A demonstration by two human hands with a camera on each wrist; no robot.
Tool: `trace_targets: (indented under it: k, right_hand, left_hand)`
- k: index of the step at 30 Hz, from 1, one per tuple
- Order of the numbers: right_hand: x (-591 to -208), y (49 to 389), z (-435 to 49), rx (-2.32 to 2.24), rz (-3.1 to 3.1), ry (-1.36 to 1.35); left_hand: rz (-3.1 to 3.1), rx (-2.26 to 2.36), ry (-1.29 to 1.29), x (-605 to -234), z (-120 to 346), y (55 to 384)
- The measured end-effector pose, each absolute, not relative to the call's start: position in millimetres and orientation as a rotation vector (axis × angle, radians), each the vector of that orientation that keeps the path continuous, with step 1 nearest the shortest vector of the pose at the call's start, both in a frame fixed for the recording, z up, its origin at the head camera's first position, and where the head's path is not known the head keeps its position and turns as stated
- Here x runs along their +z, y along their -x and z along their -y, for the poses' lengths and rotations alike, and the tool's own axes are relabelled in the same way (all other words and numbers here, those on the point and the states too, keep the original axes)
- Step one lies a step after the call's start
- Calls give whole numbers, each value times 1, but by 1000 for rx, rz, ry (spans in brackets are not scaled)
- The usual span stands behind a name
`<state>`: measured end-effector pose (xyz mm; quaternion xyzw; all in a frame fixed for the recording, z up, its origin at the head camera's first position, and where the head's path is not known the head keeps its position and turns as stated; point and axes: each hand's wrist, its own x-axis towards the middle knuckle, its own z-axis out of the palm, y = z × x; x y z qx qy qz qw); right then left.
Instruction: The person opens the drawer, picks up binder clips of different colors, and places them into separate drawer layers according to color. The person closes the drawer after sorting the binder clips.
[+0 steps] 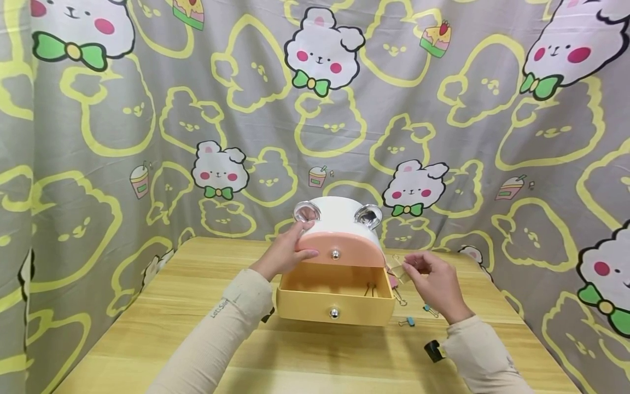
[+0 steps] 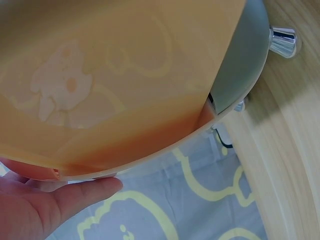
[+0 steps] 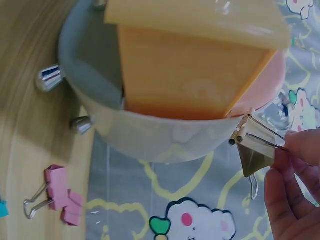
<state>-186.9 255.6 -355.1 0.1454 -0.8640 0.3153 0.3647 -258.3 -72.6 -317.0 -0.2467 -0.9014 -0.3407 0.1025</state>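
A small drawer box with a white body (image 1: 339, 214), a peach upper drawer (image 1: 359, 249) and silver ear shapes stands on the table. Its yellow lower drawer (image 1: 315, 311) is pulled out, with a binder clip (image 1: 370, 288) inside at the right. My left hand (image 1: 281, 253) grips the box's upper left side, thumb across the peach front. To the right of the box, my right hand (image 1: 435, 280) pinches a gold binder clip (image 3: 256, 155) by a wire handle, between thumb and fingers. In the right wrist view the clip overlaps the box's edge.
Pink binder clips (image 3: 57, 187) lie right of the box, partly hidden in the head view. Blue binder clips (image 1: 407, 322) and a large black binder clip (image 1: 433, 351) lie nearer, on the wooden table (image 1: 315, 366). A patterned curtain (image 1: 266, 126) hangs behind.
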Motion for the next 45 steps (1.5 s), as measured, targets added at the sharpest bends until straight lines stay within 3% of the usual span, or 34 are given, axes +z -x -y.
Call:
trace_targets:
  k: [24,45]
  right_hand:
    - [-346,178,-226,913,2109,-623]
    - [-353,178,-215,899,2147,-663]
  left_hand:
    - [2646,-1011,729,-318,73,257]
    - [2638,-1002,736,-318,73,257]
